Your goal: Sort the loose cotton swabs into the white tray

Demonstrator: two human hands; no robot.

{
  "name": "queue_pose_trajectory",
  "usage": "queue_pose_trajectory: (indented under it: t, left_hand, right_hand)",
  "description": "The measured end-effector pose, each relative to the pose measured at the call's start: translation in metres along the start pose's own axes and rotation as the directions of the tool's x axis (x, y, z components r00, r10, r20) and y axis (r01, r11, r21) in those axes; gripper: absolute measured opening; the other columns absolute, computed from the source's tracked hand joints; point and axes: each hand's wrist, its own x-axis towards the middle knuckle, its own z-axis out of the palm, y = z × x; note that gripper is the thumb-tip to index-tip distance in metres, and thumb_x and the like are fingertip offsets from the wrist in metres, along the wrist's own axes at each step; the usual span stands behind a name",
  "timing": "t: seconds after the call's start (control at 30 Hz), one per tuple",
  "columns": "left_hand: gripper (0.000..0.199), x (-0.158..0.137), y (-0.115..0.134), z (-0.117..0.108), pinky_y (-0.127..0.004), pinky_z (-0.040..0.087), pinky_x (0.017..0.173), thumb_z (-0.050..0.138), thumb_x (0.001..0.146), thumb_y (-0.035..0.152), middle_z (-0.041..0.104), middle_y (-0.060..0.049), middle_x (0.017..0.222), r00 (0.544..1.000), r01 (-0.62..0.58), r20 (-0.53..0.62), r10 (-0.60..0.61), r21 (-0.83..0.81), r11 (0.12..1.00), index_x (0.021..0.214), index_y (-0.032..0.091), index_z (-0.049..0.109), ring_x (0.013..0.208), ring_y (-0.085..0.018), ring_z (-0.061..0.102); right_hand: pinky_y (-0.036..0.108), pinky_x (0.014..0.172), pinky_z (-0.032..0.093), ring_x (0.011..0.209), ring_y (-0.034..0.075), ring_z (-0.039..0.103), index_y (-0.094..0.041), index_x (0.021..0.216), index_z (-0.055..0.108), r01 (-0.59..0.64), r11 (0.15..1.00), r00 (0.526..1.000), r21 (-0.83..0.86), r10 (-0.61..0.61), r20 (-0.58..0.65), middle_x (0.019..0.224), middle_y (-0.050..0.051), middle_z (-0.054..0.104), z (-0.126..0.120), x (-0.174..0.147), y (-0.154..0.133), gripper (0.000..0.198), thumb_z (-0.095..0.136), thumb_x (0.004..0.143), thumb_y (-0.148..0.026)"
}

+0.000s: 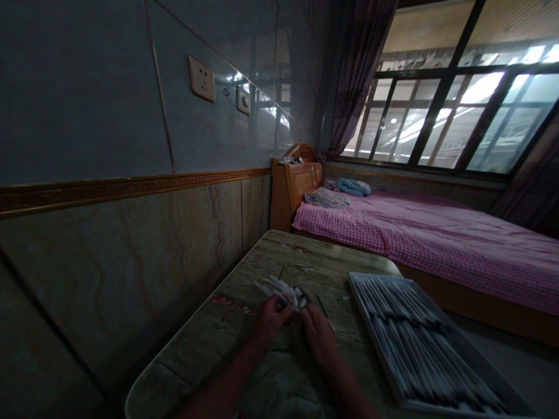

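Note:
My left hand (271, 317) is closed, thumb and fingertips pinching a slim whitish pen part (285, 299) over the table. Close beside it, my right hand (318, 327) has its fingers bent together; whatever it grips is hidden by the fingers. Just beyond my fingertips lies a loose pile of pale pen-like tubes (271, 286) with some dark pieces among them. A thin dark stick (321, 302) lies right of the pile. On the right, a shallow white tray (371, 337) carries two rows of slim white sticks with dark ends, apparently pens.
The marble-patterned table (183, 355) has rounded corners and stands along the tiled wall (131, 250). Past its far edge is a bed (419, 227) with a pink checked sheet and wooden headboard (301, 183). A socket (201, 79) is on the wall; a window (454, 110) is behind.

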Motion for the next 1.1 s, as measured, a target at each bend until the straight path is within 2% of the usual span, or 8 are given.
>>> queue_pose_trajectory:
  t: [0.13,0.3,0.4,0.5,0.67,0.8,0.97,1.1]
  left_hand:
    - [0.046,-0.001,0.005,0.001,-0.025,0.051,0.051,0.083,0.05,0.045,0.066,0.001,0.064,1.0,-0.002,-0.016,0.001,-0.034,0.999,0.076,0.016,0.06,0.055,-0.015,0.064]
    - [0.046,0.011,0.011,-0.017,-0.023,0.048,0.054,0.081,0.054,0.049,0.066,0.003,0.068,0.964,-0.088,-0.267,0.017,-0.256,0.963,0.081,0.017,0.061,0.06,-0.013,0.064]
    - [0.046,0.019,0.012,-0.029,-0.025,0.049,0.058,0.075,0.059,0.054,0.065,0.003,0.066,0.944,-0.162,-0.323,0.065,-0.285,0.945,0.083,0.019,0.059,0.06,-0.014,0.062]
    - [0.042,0.017,0.011,-0.032,-0.027,0.047,0.058,0.065,0.068,0.058,0.063,0.002,0.064,0.934,-0.167,-0.334,0.125,-0.1,0.981,0.085,0.02,0.059,0.06,-0.016,0.062]
    - [0.028,0.006,0.009,-0.022,-0.027,0.042,0.054,0.055,0.079,0.05,0.056,0.002,0.056,0.911,-0.164,-0.315,0.268,0.321,0.933,0.081,0.023,0.062,0.055,-0.017,0.055]
    - [0.025,0.004,0.005,-0.018,-0.027,0.042,0.054,0.052,0.082,0.043,0.061,0.0,0.061,0.93,-0.172,-0.222,0.293,0.442,0.88,0.086,0.022,0.065,0.054,-0.018,0.055]
    - [0.019,0.005,-0.002,-0.02,-0.031,0.046,0.079,0.053,0.082,0.031,0.072,-0.006,0.09,0.931,-0.227,-0.11,0.349,0.574,0.787,0.088,0.023,0.069,0.088,-0.023,0.064]
    - [0.021,0.003,-0.003,-0.018,-0.032,0.043,0.088,0.051,0.083,0.025,0.073,-0.008,0.1,0.944,-0.237,-0.024,0.33,0.647,0.725,0.093,0.024,0.07,0.096,-0.023,0.064]
  right_hand:
    - [0.025,0.06,0.041,0.063,0.016,0.056,-0.023,0.071,0.055,-0.026,0.987,0.999,0.161,0.029,-0.015,0.067,0.0,0.061,0.002,0.0,-0.004,0.036,0.036,0.092,-0.044]
    - [0.025,0.058,0.04,0.062,0.016,0.053,-0.023,0.071,0.054,-0.103,0.968,0.951,0.229,0.164,-0.263,0.065,-0.001,0.058,-0.004,0.005,0.014,0.037,0.034,0.091,-0.046]
    - [0.028,0.071,0.044,0.078,0.019,0.06,-0.02,0.086,0.061,-0.117,0.982,0.931,0.152,0.161,-0.326,0.084,0.004,0.066,-0.01,0.007,0.023,0.03,0.039,0.089,-0.039]
    - [0.029,0.078,0.044,0.094,0.02,0.059,-0.02,0.104,0.065,-0.061,0.994,0.973,-0.09,0.039,-0.228,0.103,0.007,0.066,-0.013,0.006,0.017,0.031,0.041,0.086,-0.023]
    - [0.035,0.092,0.037,0.113,0.025,0.049,-0.027,0.116,0.066,0.11,0.877,0.994,-0.467,-0.105,0.038,0.12,0.004,0.064,-0.012,0.007,-0.003,0.048,0.047,0.077,-0.006]
    - [0.038,0.093,0.035,0.119,0.028,0.044,-0.028,0.115,0.066,0.177,0.828,0.983,-0.532,-0.122,0.136,0.122,0.002,0.064,-0.011,0.008,-0.006,0.04,0.048,0.084,-0.01]
    - [0.035,0.082,0.038,0.098,0.026,0.053,-0.027,0.099,0.069,0.203,0.769,0.978,-0.606,-0.128,0.165,0.101,0.007,0.067,-0.01,0.003,-0.01,0.026,0.049,0.087,-0.014]
    - [0.033,0.079,0.039,0.096,0.025,0.055,-0.025,0.091,0.069,0.181,0.763,0.983,-0.621,-0.12,0.138,0.101,0.008,0.064,-0.005,0.003,-0.008,0.022,0.049,0.088,-0.016]
